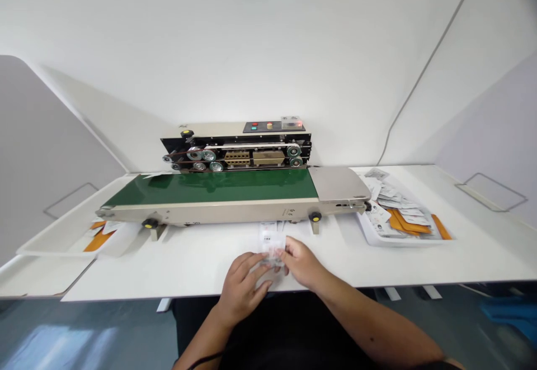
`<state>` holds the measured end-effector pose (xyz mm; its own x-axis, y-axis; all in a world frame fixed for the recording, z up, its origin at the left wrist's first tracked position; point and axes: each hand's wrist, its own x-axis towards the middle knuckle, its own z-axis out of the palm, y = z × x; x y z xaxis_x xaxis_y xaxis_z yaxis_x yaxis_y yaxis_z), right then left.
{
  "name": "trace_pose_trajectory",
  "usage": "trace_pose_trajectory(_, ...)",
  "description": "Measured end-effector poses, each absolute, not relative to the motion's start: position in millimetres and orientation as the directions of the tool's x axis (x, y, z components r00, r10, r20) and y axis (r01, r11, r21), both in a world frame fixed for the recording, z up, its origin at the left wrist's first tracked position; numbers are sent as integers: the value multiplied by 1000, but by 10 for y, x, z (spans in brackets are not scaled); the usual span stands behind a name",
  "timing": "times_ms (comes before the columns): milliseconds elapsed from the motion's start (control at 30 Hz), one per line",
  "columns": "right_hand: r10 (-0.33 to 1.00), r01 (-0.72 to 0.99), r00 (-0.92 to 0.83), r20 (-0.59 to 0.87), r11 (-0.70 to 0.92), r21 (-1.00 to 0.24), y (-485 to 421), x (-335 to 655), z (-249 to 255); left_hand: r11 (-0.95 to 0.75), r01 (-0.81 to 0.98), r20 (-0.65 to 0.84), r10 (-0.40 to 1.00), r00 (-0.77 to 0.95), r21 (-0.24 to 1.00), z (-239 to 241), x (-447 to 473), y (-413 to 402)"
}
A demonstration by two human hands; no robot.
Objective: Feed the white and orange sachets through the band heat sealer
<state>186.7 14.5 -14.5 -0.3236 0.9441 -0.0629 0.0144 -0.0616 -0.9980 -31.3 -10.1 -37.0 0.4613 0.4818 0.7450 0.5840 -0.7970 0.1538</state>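
In the head view, a small white printed packet [273, 243], partly see-through, is held over the front of the table below the conveyor. My right hand [302, 264] pinches its right side between thumb and fingers. On the packet's left edge rest the fingertips of my left hand [244, 285]; its fingers are spread and the thumb stands apart. Some more white packets or papers [282, 226] show just behind, partly under the conveyor's front edge. What my right fingers do behind the packet is hidden.
A band sealing machine [235, 135] with a green conveyor belt [226, 185] stands at the back. To the right, a white tray [377, 240] holds several white packets and orange pieces. Another white tray [46, 244] with orange and white pieces sits at the left, partly under the conveyor.
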Motion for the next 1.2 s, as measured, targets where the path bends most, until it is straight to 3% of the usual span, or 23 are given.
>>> trace_pose_trajectory(200, 977, 141, -178, 115, 141, -980, 653, 2561, 668, -757, 587, 757, 554, 347, 285, -374, -361, -116)
trace_pose_trajectory(300, 978, 112, -11, 206, 206, -972, 1065, 2845, 973, -757, 576, 742, 571, 352, 309, -394, -364, -120)
trace_pose_trajectory(467, 961, -6, 230, 151, 157, -988, 1560, 3022, 1090, -744, 573, 734, 593, 330, 344, -355, -365, -123)
trace_pose_trajectory(800, 993, -117, 105, -56, -43, -992, 1783, 2865, 1098, -749, 554, 707, 609, 361, 363, -279, -329, -129)
trace_pose_trajectory(1200, 997, -43, 78, -23, -20, -999, 1858, 2567, 1087, -745, 544, 695, 623, 360, 386, -281, -325, -134)
